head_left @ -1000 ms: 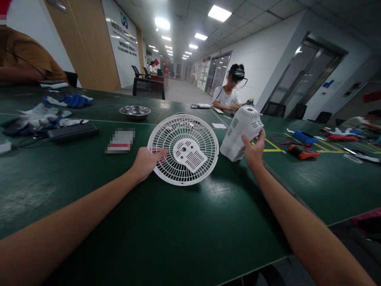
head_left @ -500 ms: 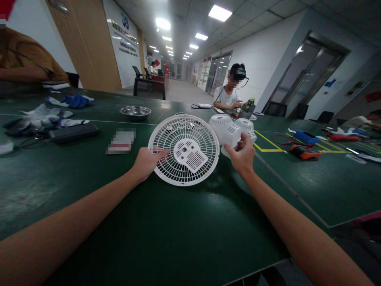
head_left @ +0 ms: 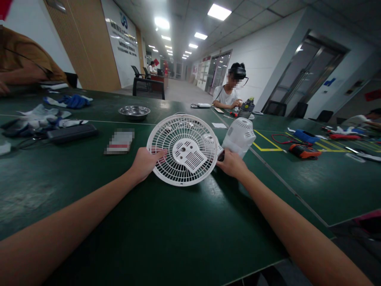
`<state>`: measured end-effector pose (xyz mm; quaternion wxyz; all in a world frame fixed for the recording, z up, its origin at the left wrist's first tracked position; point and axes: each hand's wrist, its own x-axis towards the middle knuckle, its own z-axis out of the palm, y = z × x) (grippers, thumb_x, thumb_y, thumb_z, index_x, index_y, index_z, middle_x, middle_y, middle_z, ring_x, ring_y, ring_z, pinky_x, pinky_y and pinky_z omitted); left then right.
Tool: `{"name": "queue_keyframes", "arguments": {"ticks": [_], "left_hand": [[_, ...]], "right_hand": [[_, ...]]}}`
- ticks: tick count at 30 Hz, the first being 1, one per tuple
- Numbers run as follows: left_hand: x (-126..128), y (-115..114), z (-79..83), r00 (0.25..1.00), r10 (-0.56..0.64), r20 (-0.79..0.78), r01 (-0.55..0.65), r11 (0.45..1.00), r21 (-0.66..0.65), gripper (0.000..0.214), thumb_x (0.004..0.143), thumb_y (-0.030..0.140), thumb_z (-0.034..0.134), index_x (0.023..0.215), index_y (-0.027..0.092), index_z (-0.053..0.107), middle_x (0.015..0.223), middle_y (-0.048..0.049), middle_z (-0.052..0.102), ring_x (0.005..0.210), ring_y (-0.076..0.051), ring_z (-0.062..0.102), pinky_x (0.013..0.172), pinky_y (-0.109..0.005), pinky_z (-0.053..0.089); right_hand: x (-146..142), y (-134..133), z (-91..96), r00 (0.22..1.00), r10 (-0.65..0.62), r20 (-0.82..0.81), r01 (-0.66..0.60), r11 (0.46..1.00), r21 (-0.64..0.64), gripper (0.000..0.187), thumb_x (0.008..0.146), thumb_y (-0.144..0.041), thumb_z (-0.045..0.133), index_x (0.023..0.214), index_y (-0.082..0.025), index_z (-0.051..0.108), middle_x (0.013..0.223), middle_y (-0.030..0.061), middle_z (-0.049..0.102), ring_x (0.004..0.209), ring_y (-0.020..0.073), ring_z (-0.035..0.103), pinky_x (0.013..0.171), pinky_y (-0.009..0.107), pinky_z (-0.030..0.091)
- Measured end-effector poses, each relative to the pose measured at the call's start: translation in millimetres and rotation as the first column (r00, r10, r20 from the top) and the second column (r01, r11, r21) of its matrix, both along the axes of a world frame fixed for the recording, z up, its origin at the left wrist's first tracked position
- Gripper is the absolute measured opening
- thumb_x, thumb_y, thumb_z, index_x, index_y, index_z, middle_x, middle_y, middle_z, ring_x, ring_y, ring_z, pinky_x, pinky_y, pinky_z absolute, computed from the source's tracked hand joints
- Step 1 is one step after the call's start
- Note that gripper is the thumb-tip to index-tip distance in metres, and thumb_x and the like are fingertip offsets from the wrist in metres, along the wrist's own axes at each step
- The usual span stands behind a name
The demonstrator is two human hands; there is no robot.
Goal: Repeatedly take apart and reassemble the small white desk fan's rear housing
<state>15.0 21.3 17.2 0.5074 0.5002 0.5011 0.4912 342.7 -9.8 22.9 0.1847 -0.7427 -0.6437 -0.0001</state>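
Note:
My left hand [head_left: 149,163] grips the left rim of a round white fan grille [head_left: 190,153], thumb in front and fingers behind the bars. The grille is tilted up, its slotted centre plate facing me. At its right edge, my right hand [head_left: 233,162] is closed on a white plastic housing [head_left: 209,139] with a dark part near my fingertips. Most of that housing is hidden behind the grille, showing only through the bars. Just beyond my right hand, a second white, slotted plastic housing [head_left: 240,135] stands on the table.
On the green table [head_left: 166,230] are a metal bowl [head_left: 134,112], a blurred-out flat item [head_left: 119,142], a dark case [head_left: 73,133] and gloves [head_left: 70,101] to the left. An orange multimeter [head_left: 305,151] lies right. A bottle [head_left: 246,108] stands near a seated person [head_left: 228,95] opposite.
My right hand has moved left and down with the white housing, from beside the second housing to behind the grille's right edge. The left hand and grille stay nearly still.

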Motion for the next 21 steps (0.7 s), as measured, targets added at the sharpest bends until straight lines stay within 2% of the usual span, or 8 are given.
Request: {"name": "queue_keyframes", "arguments": {"ticks": [2, 4, 7, 9, 10, 12, 15, 21], "left_hand": [[0, 0, -1.0, 1.0, -0.003, 0.003, 0.003, 1.0, 0.011, 0.008, 0.083, 0.015, 0.078, 0.089, 0.013, 0.074, 0.084, -0.0069, 0.078, 0.076, -0.021, 0.075, 0.072, -0.036, 0.062], [-1, 1, -1.8, 1.0, -0.01, 0.005, 0.009, 1.0, 0.018, 0.009, 0.083, 0.016, 0.078, 0.091, 0.014, 0.074, 0.086, -0.0069, 0.078, 0.077, -0.021, 0.075, 0.073, -0.036, 0.062], [-1, 0, -0.9, 1.0, -0.016, 0.002, 0.016, 1.0, 0.01, 0.008, 0.084, 0.016, 0.077, 0.091, 0.014, 0.074, 0.086, -0.0071, 0.078, 0.079, -0.022, 0.076, 0.074, -0.038, 0.062], [-1, -1, 0.1, 1.0, -0.014, -0.006, 0.014, 1.0, 0.001, 0.007, 0.084, 0.016, 0.077, 0.09, 0.015, 0.074, 0.086, -0.0073, 0.078, 0.078, -0.022, 0.076, 0.074, -0.038, 0.062], [-2, 0, 0.1, 1.0, -0.016, -0.012, 0.015, 1.0, -0.003, 0.007, 0.084, 0.016, 0.077, 0.09, 0.015, 0.074, 0.086, -0.0075, 0.078, 0.078, -0.022, 0.076, 0.074, -0.038, 0.062], [-2, 2, -2.3, 1.0, -0.019, -0.016, 0.019, 1.0, -0.005, 0.009, 0.083, 0.018, 0.078, 0.091, 0.015, 0.075, 0.086, -0.0079, 0.079, 0.078, -0.023, 0.076, 0.074, -0.038, 0.062], [-4, 8, -11.0, 1.0, -0.007, -0.004, 0.007, 1.0, 0.004, 0.012, 0.082, 0.019, 0.08, 0.091, 0.016, 0.075, 0.086, -0.0078, 0.079, 0.079, -0.024, 0.077, 0.074, -0.039, 0.063], [-8, 16, -21.2, 0.999, -0.048, -0.004, 0.048, 0.997, 0.061, 0.017, 0.081, 0.023, 0.082, 0.094, 0.016, 0.075, 0.092, -0.0089, 0.079, 0.085, -0.026, 0.076, 0.075, -0.04, 0.063]], "right_hand": [[1, -2, 7.3, 0.999, 0.033, 0.012, -0.033, 0.998, 0.053, 0.047, 0.077, -0.067, 0.071, 0.088, -0.021, 0.068, 0.083, 0.0128, 0.071, 0.08, 0.0336, 0.068, 0.078, 0.05, 0.053], [6, -3, 17.7, 0.998, 0.068, -0.008, -0.063, 0.964, 0.259, 0.038, 0.086, -0.059, 0.064, 0.093, -0.022, 0.07, 0.081, 0.0093, 0.069, 0.08, 0.0303, 0.067, 0.082, 0.048, 0.052], [20, -1, 30.6, 0.999, 0.022, -0.03, 0.002, 0.767, 0.642, 0.032, 0.084, -0.042, 0.064, 0.108, -0.02, 0.068, 0.1, 0.0107, 0.067, 0.1, 0.0306, 0.063, 0.096, 0.048, 0.048], [34, 4, 31.4, 0.994, -0.08, -0.074, 0.108, 0.638, 0.762, 0.049, 0.075, -0.036, 0.071, 0.12, -0.019, 0.063, 0.119, 0.0139, 0.062, 0.119, 0.0341, 0.055, 0.105, 0.051, 0.043], [41, 7, 28.7, 0.986, -0.123, -0.116, 0.167, 0.623, 0.764, 0.061, 0.07, -0.035, 0.075, 0.126, -0.018, 0.059, 0.125, 0.0154, 0.06, 0.124, 0.0359, 0.052, 0.108, 0.053, 0.041], [56, 16, 18.3, 0.955, -0.152, -0.256, 0.288, 0.682, 0.672, 0.079, 0.064, -0.038, 0.079, 0.135, -0.016, 0.051, 0.128, 0.0175, 0.059, 0.123, 0.0372, 0.053, 0.107, 0.055, 0.041], [74, 28, -1.8, 0.885, -0.105, -0.453, 0.331, 0.826, 0.456, 0.101, 0.058, -0.048, 0.085, 0.143, -0.019, 0.038, 0.13, 0.0169, 0.063, 0.115, 0.0354, 0.062, 0.102, 0.052, 0.048], [92, 39, -19.2, 0.871, -0.041, -0.489, 0.281, 0.858, 0.429, 0.109, 0.065, -0.054, 0.081, 0.153, -0.019, 0.03, 0.131, 0.017, 0.065, 0.114, 0.035, 0.065, 0.101, 0.052, 0.049]]}}
